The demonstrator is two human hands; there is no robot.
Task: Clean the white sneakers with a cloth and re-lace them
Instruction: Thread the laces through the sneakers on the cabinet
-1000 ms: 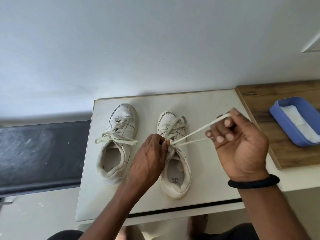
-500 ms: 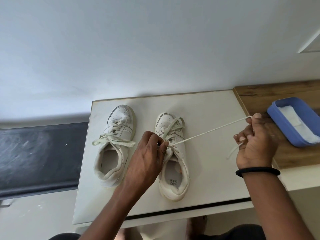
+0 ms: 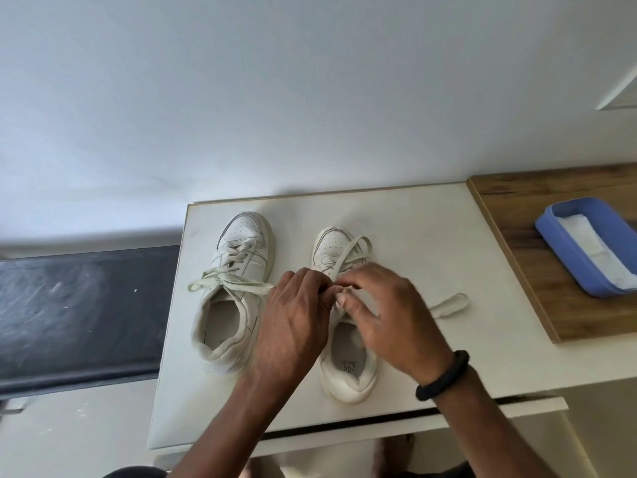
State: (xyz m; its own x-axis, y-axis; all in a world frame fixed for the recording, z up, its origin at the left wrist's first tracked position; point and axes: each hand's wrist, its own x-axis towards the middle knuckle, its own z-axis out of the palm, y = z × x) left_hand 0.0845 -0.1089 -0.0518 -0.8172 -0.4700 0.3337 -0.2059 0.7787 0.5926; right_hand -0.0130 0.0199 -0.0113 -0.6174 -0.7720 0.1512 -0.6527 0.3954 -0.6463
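Left hand (image 3: 293, 326) and right hand (image 3: 382, 315) meet, both pinching the flat cream lace (image 3: 451, 303) over the white leather sneaker (image 3: 348, 374), seemingly to thread an upper eyelet.

Bright, soft, cool-toned light throughout, diffuse. On the wall (image 3: 310, 98), brightest toward upper right, greying toward lower left. Only faint, soft-edged shadows: a dim band along the wall foot behind the white table (image 3: 431, 236), slight shade beside the left sneaker (image 3: 241, 263). Motion blur on the right hand (image 3: 389, 319), heaviest at the fingers. Same smear on the loose end of the lace (image 3: 451, 303) and on the blue tray (image 3: 565, 260). Sharper rendering of the left hand (image 3: 293, 326), tendon lines legible. Crisp detail at the toe perforations. Wide-angle bowing at frame edges: splayed table sides, skewed wooden board (image 3: 534, 288).
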